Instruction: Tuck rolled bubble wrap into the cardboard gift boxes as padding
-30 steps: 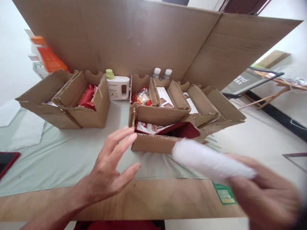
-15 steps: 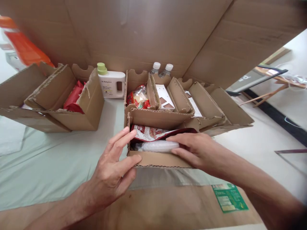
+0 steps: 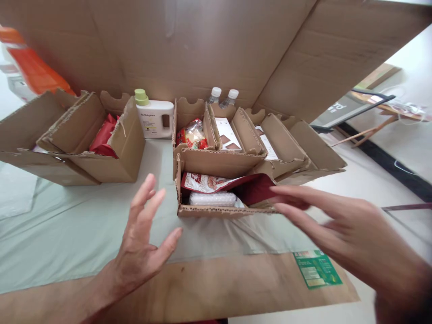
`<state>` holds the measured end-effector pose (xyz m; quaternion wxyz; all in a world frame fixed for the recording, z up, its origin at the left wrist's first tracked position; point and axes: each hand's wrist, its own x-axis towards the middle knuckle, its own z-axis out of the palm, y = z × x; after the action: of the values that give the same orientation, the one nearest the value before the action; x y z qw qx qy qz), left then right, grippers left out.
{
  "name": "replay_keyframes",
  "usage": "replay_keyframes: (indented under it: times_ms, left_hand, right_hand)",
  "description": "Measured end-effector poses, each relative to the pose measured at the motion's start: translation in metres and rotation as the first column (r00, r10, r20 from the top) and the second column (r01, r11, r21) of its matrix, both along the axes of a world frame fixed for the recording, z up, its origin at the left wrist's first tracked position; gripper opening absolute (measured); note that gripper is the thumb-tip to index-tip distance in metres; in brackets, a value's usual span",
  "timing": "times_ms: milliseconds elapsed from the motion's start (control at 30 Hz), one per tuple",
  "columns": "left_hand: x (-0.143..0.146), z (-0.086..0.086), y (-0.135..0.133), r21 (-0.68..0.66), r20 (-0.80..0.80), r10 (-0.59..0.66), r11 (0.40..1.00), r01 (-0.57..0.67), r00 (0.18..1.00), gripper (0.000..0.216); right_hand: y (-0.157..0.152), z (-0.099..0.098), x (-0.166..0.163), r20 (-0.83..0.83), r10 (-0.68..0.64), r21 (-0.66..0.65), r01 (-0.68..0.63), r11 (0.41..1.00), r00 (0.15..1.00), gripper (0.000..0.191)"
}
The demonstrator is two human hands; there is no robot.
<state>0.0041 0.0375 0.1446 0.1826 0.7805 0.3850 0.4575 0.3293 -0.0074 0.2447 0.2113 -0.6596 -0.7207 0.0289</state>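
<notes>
A low cardboard box (image 3: pixel 221 210) stands nearest to me. In it lie a dark red and white printed bag (image 3: pixel 209 181) and, in front of that, a package in bubble wrap (image 3: pixel 212 198). My left hand (image 3: pixel 143 234) hovers left of the box, fingers spread, holding nothing. At the box's right end is my right hand (image 3: pixel 332 225), thumb and fingers apart. Its fingertips are close to the red bag and the box's edge; whether they touch cannot be made out. The right hand is partly blurred.
Behind stand cardboard bins holding a red snack packet (image 3: pixel 194 135) and white boxes (image 3: pixel 227 130). A white detergent bottle (image 3: pixel 155 119) with a green cap and two clear bottles (image 3: pixel 224 96) are farther back. At left, another bin holds a red pouch (image 3: pixel 105 135). A green printed sheet (image 3: pixel 317 270) lies at front right.
Both hands have come away from the front box: the left back to the left, the right out to the right, off the bubble-wrapped package. The package now rests in the box.
</notes>
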Motion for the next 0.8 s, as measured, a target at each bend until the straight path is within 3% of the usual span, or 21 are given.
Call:
replay_keyframes:
  times_ms: [67, 133, 233, 300, 367, 467, 567, 633, 700, 800]
  left_hand:
    - [-0.006, -0.011, -0.001, -0.175, 0.047, 0.022, 0.985, -0.013, 0.999, 0.087]
    - [-0.006, -0.023, 0.002, -0.356, 0.092, 0.002, 0.934, 0.031, 0.996, 0.091]
    - [0.010, -0.035, 0.016, -0.499, 0.206, -0.070, 0.851, 0.167, 0.976, 0.105]
    - [0.028, -0.038, 0.027, -0.540, 0.306, -0.106, 0.799, 0.265, 0.946, 0.112]
    - [0.043, -0.037, 0.030, -0.556, 0.387, -0.100, 0.767, 0.319, 0.917, 0.114]
    - [0.037, -0.038, 0.010, -0.554, 0.433, -0.055, 0.771, 0.313, 0.900, 0.107]
    - [-0.013, -0.046, -0.040, -0.603, 0.393, 0.043, 0.766, 0.222, 0.918, 0.089]
    - [-0.055, -0.047, -0.074, -0.658, 0.311, 0.175, 0.749, 0.079, 0.934, 0.077]
    - [-0.086, -0.036, -0.091, -0.674, 0.254, 0.258, 0.738, -0.020, 0.932, 0.074]
    - [-0.085, -0.004, -0.079, -0.569, 0.379, 0.266, 0.822, -0.003, 0.886, 0.079]
  right_hand:
    - [-0.030, -0.007, 0.014, -0.124, -0.240, 0.136, 0.256, 0.957, 0.963, 0.026]
    - [-0.042, -0.029, 0.023, -0.265, -0.336, 0.107, 0.373, 0.921, 0.904, 0.038]
    - [-0.025, -0.071, 0.021, -0.475, -0.212, -0.044, 0.218, 0.975, 0.854, 0.075]
    - [-0.004, -0.093, 0.012, -0.592, -0.113, -0.081, 0.081, 0.993, 0.798, 0.075]
    - [0.008, -0.104, -0.001, -0.656, -0.081, -0.084, 0.034, 0.996, 0.750, 0.066]
    - [-0.008, -0.106, -0.027, -0.673, -0.105, -0.038, 0.108, 0.993, 0.732, 0.060]
    - [-0.044, -0.100, -0.066, -0.699, -0.056, -0.002, 0.077, 0.997, 0.713, 0.059]
    - [-0.056, -0.093, -0.096, -0.721, 0.011, -0.005, -0.021, 1.000, 0.693, 0.066]
    - [-0.050, -0.082, -0.121, -0.745, 0.088, 0.007, -0.124, 0.992, 0.662, 0.070]
    - [-0.025, -0.067, -0.133, -0.763, 0.154, 0.072, -0.155, 0.985, 0.627, 0.058]
